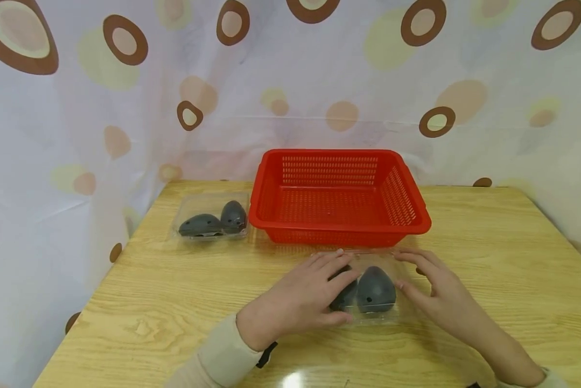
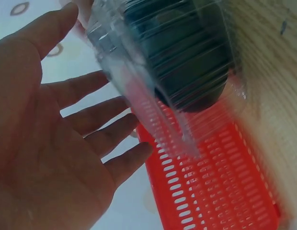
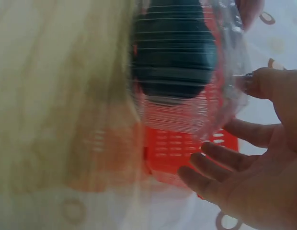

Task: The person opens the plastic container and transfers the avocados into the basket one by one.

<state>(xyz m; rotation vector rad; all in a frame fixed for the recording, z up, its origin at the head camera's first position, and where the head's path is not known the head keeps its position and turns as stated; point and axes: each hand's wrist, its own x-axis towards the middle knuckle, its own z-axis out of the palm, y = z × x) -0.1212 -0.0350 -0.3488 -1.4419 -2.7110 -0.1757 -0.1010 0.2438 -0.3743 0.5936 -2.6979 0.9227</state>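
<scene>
A clear plastic box (image 1: pixel 377 319) lies on the table in front of the red basket (image 1: pixel 329 237). Inside it are two smooth, dark grey-green, egg-shaped pieces (image 1: pixel 376 291) with small black spots. My left hand (image 1: pixel 302 296) lies over the box's left part, fingers spread and nearly straight, partly covering one piece. At the box's right side is my right hand (image 1: pixel 435 293), its fingers loosely bent and its thumb apart from them. In the right wrist view, the right thumb (image 3: pixel 263 84) touches the box's edge. Left fingertips (image 2: pixel 141 151) sit along the box's side in the left wrist view.
A second clear box (image 1: pixel 212 199) with two similar dark pieces stands left of the basket. Behind the wooden table (image 1: pixel 174 302) hangs a white cloth (image 1: pixel 300 70) with brown and beige ovals. The basket has slotted walls.
</scene>
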